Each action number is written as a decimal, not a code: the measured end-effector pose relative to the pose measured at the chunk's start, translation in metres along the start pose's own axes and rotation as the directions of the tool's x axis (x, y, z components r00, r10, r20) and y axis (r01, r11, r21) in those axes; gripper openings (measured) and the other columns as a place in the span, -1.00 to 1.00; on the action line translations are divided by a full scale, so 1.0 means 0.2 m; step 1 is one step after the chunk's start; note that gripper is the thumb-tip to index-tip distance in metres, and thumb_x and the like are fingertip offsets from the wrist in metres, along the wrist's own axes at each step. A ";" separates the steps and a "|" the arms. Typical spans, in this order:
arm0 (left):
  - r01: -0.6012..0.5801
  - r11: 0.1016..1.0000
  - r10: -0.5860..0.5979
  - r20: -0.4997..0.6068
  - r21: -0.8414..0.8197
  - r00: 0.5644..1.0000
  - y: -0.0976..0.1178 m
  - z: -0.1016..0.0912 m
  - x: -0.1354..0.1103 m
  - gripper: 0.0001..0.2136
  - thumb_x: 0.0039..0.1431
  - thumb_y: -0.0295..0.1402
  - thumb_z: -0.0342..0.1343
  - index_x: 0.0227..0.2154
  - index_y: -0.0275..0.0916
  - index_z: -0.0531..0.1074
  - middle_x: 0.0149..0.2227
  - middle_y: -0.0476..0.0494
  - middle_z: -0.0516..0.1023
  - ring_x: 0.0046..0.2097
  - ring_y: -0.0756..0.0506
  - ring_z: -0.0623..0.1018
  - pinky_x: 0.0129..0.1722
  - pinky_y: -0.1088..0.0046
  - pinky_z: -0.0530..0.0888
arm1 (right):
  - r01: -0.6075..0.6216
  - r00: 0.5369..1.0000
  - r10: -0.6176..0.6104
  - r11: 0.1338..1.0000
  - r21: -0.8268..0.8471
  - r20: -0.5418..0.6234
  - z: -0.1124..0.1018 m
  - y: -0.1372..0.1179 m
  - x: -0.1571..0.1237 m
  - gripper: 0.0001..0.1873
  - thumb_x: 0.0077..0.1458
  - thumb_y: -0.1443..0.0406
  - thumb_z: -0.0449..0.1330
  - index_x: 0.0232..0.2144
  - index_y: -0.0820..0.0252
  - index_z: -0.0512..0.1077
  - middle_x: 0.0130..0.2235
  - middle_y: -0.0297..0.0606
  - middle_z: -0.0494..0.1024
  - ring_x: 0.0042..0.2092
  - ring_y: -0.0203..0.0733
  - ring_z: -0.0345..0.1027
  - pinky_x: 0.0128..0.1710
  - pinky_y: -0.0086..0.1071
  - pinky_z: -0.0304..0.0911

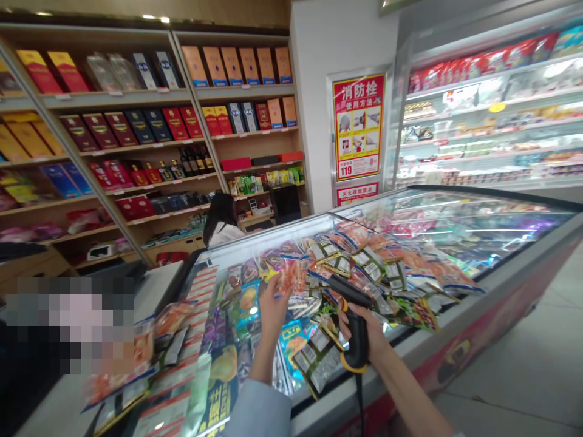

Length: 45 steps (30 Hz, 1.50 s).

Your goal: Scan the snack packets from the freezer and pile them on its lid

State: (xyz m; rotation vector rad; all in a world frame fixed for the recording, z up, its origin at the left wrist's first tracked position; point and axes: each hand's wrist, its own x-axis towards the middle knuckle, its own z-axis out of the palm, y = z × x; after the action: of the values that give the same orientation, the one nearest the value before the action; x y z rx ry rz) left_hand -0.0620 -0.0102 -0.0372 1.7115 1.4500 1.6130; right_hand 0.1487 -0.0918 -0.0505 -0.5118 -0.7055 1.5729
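My right hand (367, 325) is wrapped round a black-and-yellow barcode scanner (355, 340), whose cable hangs down. My left hand (273, 294) pinches a clear snack packet (294, 274) with orange-pink contents, just left of the scanner's head. Beneath both hands, many snack packets lie on the glass top of a chest freezer (319, 419). Near the scanner's base is a dark green packet (321, 361) with a white barcode label, lying face down. Several similar green packets (368, 262) and orange packets (421, 267) are heaped beyond it.
More packets (173, 318) lie at the left end, beside a blurred-out person (68, 334). Another person (223, 221) is behind the freezer. Shelves of boxes and bottles (155, 145) line the back wall, with a lit refrigerated display (492, 121) at right.
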 end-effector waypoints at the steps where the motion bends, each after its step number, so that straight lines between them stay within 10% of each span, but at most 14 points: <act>1: 0.007 1.000 -0.008 -0.035 -0.009 0.999 0.00 -0.01 0.01 -0.59 -0.04 -0.17 0.21 -0.12 -0.22 0.47 -0.14 -0.19 0.59 -0.07 -0.21 0.55 -0.06 0.26 0.45 | 0.005 1.000 -0.004 1.000 -0.028 0.023 0.01 -0.05 0.03 -0.69 -0.12 0.12 0.31 -0.43 0.22 0.39 -0.58 -0.45 0.31 -0.68 -0.45 0.13 -0.71 -0.53 0.13; 7: 0.044 0.999 -0.046 -0.270 -0.013 0.962 -0.04 -0.12 0.07 -0.57 -0.06 -0.10 0.18 -0.14 -0.23 0.48 -0.20 -0.13 0.61 -0.15 -0.16 0.57 -0.09 0.31 0.46 | -0.016 0.973 0.090 0.944 -0.330 0.211 0.14 -0.38 0.37 -0.70 -0.13 0.13 0.31 -0.44 0.23 0.37 -0.59 -0.39 0.39 -0.68 -0.38 0.18 -0.73 -0.50 0.16; 13: 0.076 0.997 -0.069 -0.395 0.003 0.916 -0.10 -0.14 0.08 -0.53 -0.01 -0.07 0.12 -0.05 -0.20 0.44 -0.07 -0.22 0.57 -0.09 -0.19 0.56 -0.13 0.33 0.47 | 0.061 0.972 0.063 0.862 -0.503 0.226 0.14 -0.32 0.59 -0.70 -0.15 0.12 0.30 -0.50 0.21 0.35 -0.64 -0.38 0.39 -0.69 -0.37 0.19 -0.72 -0.51 0.12; 45: 0.077 0.996 -0.058 -0.394 0.034 0.917 -0.10 -0.08 0.04 -0.54 0.06 -0.11 0.13 -0.02 -0.25 0.40 -0.07 -0.23 0.56 -0.04 -0.19 0.53 -0.03 0.30 0.42 | -0.075 0.950 0.205 0.881 -0.468 0.235 0.09 -0.30 0.50 -0.70 -0.12 0.14 0.31 -0.41 0.22 0.39 -0.59 -0.36 0.43 -0.69 -0.38 0.19 -0.73 -0.50 0.13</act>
State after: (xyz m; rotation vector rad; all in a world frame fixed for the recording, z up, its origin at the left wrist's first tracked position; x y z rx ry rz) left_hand -0.0867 -0.0016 -0.0457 1.3926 1.7204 1.9796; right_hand 0.1657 0.0057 0.0120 -0.7045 -1.2974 1.6355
